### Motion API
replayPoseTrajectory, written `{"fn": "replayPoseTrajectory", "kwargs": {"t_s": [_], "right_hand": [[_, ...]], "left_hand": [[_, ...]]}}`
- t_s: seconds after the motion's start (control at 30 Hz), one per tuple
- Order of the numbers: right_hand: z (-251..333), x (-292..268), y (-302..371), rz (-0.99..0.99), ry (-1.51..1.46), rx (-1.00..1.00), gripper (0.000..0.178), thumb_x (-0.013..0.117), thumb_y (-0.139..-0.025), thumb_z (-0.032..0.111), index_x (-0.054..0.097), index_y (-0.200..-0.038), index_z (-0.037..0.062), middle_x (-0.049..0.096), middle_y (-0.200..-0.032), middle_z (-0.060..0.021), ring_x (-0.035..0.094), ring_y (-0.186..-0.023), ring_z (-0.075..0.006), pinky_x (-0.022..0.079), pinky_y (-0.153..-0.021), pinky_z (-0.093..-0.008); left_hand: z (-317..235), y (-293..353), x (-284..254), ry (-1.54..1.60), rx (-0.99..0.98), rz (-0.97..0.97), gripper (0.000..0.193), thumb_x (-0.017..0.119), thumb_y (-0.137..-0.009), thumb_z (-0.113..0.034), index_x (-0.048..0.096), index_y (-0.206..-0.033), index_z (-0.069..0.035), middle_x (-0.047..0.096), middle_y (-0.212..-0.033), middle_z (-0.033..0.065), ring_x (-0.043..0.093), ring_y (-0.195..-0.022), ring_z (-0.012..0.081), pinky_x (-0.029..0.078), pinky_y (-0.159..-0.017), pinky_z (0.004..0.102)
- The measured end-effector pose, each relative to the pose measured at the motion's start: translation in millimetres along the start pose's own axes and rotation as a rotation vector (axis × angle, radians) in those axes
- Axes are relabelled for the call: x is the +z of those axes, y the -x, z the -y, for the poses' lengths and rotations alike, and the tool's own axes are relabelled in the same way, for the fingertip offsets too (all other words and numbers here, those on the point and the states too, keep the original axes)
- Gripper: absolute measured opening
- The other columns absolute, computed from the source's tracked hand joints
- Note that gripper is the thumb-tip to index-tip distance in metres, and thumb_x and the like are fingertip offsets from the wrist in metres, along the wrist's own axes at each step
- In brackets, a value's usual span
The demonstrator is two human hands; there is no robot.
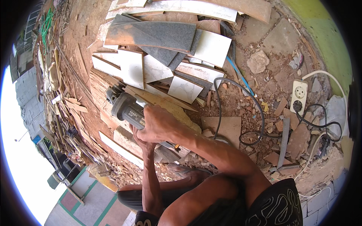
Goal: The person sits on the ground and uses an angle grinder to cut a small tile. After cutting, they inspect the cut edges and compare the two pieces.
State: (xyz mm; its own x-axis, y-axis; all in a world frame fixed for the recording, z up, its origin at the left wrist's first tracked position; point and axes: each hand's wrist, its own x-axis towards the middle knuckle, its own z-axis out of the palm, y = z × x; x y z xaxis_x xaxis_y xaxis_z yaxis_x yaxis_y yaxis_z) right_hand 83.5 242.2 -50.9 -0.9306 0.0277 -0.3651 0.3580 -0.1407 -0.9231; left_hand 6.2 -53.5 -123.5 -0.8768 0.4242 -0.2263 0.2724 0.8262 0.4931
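Observation:
Both my hands are on a grey angle grinder [126, 107], tilted with its head toward the upper left. My right hand [160, 119] wraps over the top of its body. Lower down, my left hand [143, 140] grips the body from below, partly hidden behind the right hand. I cannot make out the grinder's disc. Just beyond the head lies a white tile piece [132, 69], part of a heap of cut tiles. A yellowish slab [173, 113] lies beside the grinder, under my right wrist.
Dark grey tiles [158, 35] top the heap. On the right, a white socket strip [299, 94] has a black plug in it, and a black cable [262, 113] loops over rubble. A metal strip [284, 143] lies nearby. Wood scraps [71, 132] line the left.

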Motion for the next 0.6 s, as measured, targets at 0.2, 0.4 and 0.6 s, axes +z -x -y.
{"fn": "replayPoseTrajectory", "kwargs": {"t_s": [0.2,0.4,0.6], "right_hand": [[7,-8,2,0.013,-0.023,0.035,0.034,0.069,-0.069,0.016,0.065,-0.074,-0.0174,0.065,-0.063,-0.0273,0.07,-0.057,-0.0357,0.059,-0.052,-0.0441],[2,-1,-1,-0.055,-0.002,-0.013,0.042,0.073,-0.071,0.024,0.064,-0.076,-0.0173,0.065,-0.062,-0.0255,0.068,-0.052,-0.0342,0.058,-0.049,-0.0422],[-4,8,-4,-0.122,0.01,-0.063,0.047,0.075,-0.074,0.028,0.064,-0.076,-0.0177,0.065,-0.06,-0.024,0.067,-0.048,-0.0315,0.057,-0.046,-0.0409]], "left_hand": [[-11,2,-2,0.001,0.005,0.041,0.059,0.072,-0.085,-0.051,0.065,-0.124,-0.007,0.067,-0.125,0.0117,0.049,-0.138,0.0348,0.021,-0.124,0.0544],[-31,2,-6,-0.015,0.023,0.041,0.063,0.073,-0.083,-0.051,0.064,-0.126,-0.005,0.066,-0.127,0.0144,0.048,-0.139,0.036,0.02,-0.125,0.0547],[-26,5,-4,-0.001,0.016,0.034,0.064,0.074,-0.083,-0.051,0.064,-0.126,-0.005,0.066,-0.127,0.0144,0.048,-0.139,0.0359,0.02,-0.124,0.0547]]}}
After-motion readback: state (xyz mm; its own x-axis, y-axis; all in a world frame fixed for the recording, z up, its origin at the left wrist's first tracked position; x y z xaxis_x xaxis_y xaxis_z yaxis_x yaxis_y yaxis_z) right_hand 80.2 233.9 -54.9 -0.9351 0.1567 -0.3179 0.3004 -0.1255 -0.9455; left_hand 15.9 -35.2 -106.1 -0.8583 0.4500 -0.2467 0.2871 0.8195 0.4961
